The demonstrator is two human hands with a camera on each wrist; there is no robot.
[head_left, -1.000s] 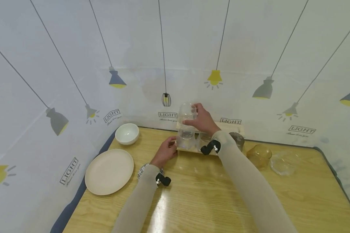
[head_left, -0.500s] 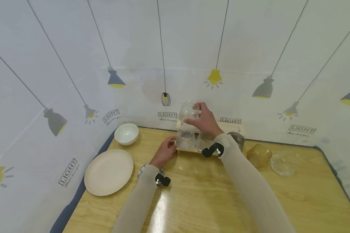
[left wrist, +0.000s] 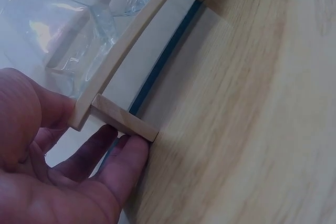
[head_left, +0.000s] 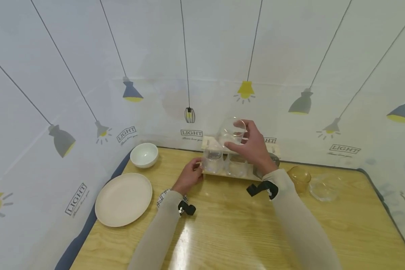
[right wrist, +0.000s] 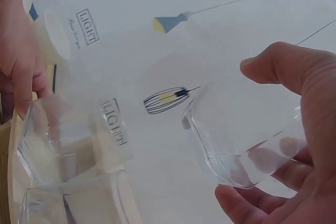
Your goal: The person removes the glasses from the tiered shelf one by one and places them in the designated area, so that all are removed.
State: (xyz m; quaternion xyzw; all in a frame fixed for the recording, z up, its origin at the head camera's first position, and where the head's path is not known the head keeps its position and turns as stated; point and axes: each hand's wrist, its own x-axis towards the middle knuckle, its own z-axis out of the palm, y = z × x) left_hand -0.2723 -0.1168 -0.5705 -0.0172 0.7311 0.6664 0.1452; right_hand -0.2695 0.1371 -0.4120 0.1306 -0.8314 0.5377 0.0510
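Observation:
My right hand [head_left: 254,150] grips a clear glass [head_left: 231,130] by its side, thumb on one side and fingers on the other, and holds it raised above a two-tier wooden rack [left wrist: 132,43]. Two more clear glasses stand side by side on the rack's lower tier, a left one [head_left: 212,162] and one to its right [head_left: 236,165]. A dark grey glass [head_left: 274,159] at the rack's right end is partly hidden by my right wrist. With thumb and fingers, my left hand [head_left: 188,176] holds the rack's left end, fingertips at its wooden foot in the left wrist view.
Right of the rack are an amber glass [head_left: 300,178] and a clear, wavy-sided glass vessel [head_left: 324,188]. On the left are a white bowl [head_left: 144,155] and a large cream plate [head_left: 123,200]. A checked cloth [head_left: 163,196] lies partly under my left sleeve. The wall rises close behind the rack.
My right hand has carried the clear glass up slightly and to the right, away from the rack's left end. The left hand keeps its hold on the rack.

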